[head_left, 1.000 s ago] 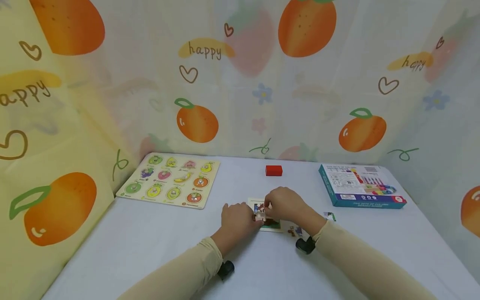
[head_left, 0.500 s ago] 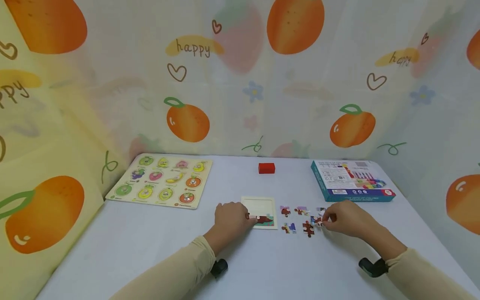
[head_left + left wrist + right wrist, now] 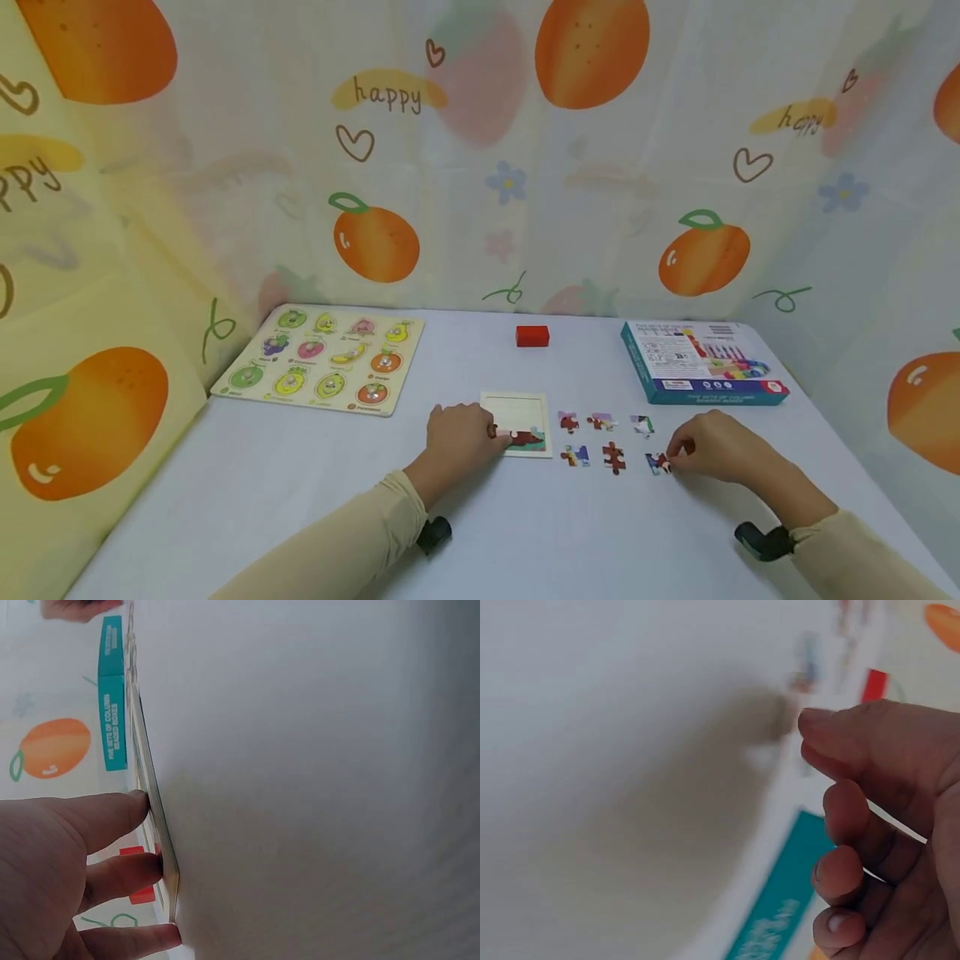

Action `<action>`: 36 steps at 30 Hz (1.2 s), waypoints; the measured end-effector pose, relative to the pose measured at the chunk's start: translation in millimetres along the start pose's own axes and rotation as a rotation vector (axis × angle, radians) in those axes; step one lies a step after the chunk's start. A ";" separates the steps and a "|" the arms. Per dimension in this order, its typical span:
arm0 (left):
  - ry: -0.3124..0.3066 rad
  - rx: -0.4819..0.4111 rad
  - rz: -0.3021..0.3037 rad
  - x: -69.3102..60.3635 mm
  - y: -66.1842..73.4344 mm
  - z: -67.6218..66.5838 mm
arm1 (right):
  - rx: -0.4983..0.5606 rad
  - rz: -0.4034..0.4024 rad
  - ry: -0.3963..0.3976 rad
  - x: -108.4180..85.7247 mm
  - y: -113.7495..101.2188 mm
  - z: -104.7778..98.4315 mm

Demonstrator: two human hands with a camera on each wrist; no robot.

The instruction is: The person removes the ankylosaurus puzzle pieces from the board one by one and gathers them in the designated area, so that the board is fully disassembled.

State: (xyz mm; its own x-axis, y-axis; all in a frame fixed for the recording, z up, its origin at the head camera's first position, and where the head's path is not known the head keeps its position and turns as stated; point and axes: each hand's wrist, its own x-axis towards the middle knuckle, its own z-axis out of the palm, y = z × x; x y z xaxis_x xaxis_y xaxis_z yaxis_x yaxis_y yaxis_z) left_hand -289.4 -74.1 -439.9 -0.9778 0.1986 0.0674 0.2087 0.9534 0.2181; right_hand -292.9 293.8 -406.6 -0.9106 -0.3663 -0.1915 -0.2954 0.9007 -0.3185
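On the white table before fruit-printed cloth, I see the left hand spread loosely on the puzzle tray and, farther right, the right hand curled at a puzzle piece, its grip unclear.

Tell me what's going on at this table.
A person's left hand rests on the left side of a small white puzzle tray. A brown and green section shows along the tray's bottom, with the area above it bare. The right hand pinches the edge of a puzzle piece, the lower right of six set out in two rows to the tray's right. Farther back sit a fruit board, a red block and a box.
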 end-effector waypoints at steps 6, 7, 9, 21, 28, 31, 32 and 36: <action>0.002 -0.015 0.006 -2.0 -1.1 -1.8 | 0.033 -0.063 0.043 15.4 -38.2 -19.0; 0.007 -0.024 0.010 -1.9 -0.8 -2.0 | 0.029 -0.085 0.049 18.5 -45.9 -20.1; 0.025 -0.045 0.020 -2.0 0.2 -3.6 | 0.034 -0.108 0.045 25.8 -63.6 -19.3; 0.003 -0.151 0.246 5.5 5.8 -3.8 | -0.041 -0.102 -0.034 73.9 -142.9 38.5; -0.035 -0.146 0.249 6.6 4.4 -0.8 | -0.016 -0.086 -0.001 75.5 -147.7 42.0; -0.039 -0.148 0.245 6.6 4.0 0.7 | 0.006 -0.087 -0.013 75.2 -147.7 41.6; -0.038 -0.146 0.246 6.7 4.1 1.2 | 0.013 -0.089 -0.013 75.0 -147.6 41.5; -0.033 -0.142 0.254 7.0 4.3 3.0 | 0.029 -0.072 -0.012 75.2 -147.8 39.8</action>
State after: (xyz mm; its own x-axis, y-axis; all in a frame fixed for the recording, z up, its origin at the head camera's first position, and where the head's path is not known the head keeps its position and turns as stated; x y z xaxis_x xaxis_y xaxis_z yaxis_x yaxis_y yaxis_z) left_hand -295.4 -67.9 -441.3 -0.8933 0.4369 0.1057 0.4458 0.8312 0.3323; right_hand -306.2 123.8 -410.8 -0.8836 -0.4327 -0.1787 -0.3510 0.8649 -0.3588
